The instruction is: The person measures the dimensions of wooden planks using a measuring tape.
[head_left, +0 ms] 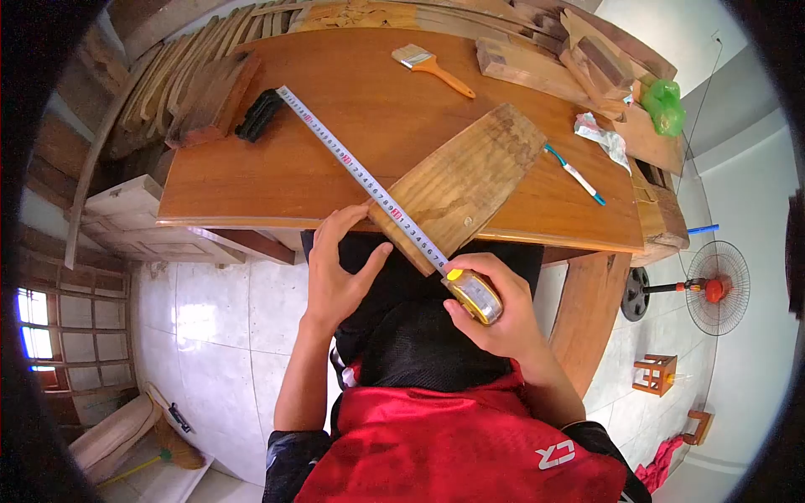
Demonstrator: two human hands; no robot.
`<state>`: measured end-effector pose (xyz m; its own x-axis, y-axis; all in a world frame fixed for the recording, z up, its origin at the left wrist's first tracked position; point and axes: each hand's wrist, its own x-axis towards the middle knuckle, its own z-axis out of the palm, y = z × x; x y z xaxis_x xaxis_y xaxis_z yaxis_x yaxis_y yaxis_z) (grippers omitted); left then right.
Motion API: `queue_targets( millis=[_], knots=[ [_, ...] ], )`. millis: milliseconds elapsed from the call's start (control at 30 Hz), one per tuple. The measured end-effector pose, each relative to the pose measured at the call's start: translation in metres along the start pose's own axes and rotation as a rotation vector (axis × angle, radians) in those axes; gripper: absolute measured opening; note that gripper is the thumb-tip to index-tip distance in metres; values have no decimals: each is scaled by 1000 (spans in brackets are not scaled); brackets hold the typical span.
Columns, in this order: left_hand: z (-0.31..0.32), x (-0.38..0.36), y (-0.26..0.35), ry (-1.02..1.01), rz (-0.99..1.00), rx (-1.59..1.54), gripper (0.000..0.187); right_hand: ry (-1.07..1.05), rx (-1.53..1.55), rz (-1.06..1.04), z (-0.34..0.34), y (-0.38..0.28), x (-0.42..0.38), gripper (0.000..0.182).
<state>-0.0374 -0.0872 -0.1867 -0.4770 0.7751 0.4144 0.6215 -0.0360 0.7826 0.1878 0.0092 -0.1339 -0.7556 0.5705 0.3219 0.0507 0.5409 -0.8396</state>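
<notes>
In the head view, my right hand (501, 308) grips a yellow tape measure (475, 295) in front of the table edge. Its white blade (352, 165) runs out to the upper left, across the near end of a wooden board (474, 180) and on over the table. The board lies at a slant, its near end sticking out past the table's front edge. My left hand (341, 264) has its thumb and fingers apart, with the fingertips at the board's left corner. Near the blade's far end lies a black object (260, 115) whose kind I cannot make out.
On the brown table (335, 67) lie a paintbrush (432, 69), a white and teal pen-like item (575, 174) and a crumpled wrapper (602, 138). Wood blocks (214, 99) and planks (545, 75) flank it, with a green plastic bag (663, 107) at right. A fan (715, 288) stands further right.
</notes>
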Motion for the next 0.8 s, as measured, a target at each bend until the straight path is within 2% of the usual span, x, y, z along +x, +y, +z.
queue_targets(
  millis=[233, 400, 500, 800],
  knots=[
    [8, -1, -5, 52, -23, -52, 44, -38, -58, 17, 1, -4, 1, 43],
    [11, -1, -8, 88, 42, -41, 45, -63, -201, -97, 0, -4, 4, 50],
    [11, -3, -18, 31, 94, 3, 44, -85, -316, -138, 1, -7, 4, 54],
    [7, -1, -9, 38, 70, -6, 43, -164, -517, -240, 3, -13, 6, 57]
  ],
)
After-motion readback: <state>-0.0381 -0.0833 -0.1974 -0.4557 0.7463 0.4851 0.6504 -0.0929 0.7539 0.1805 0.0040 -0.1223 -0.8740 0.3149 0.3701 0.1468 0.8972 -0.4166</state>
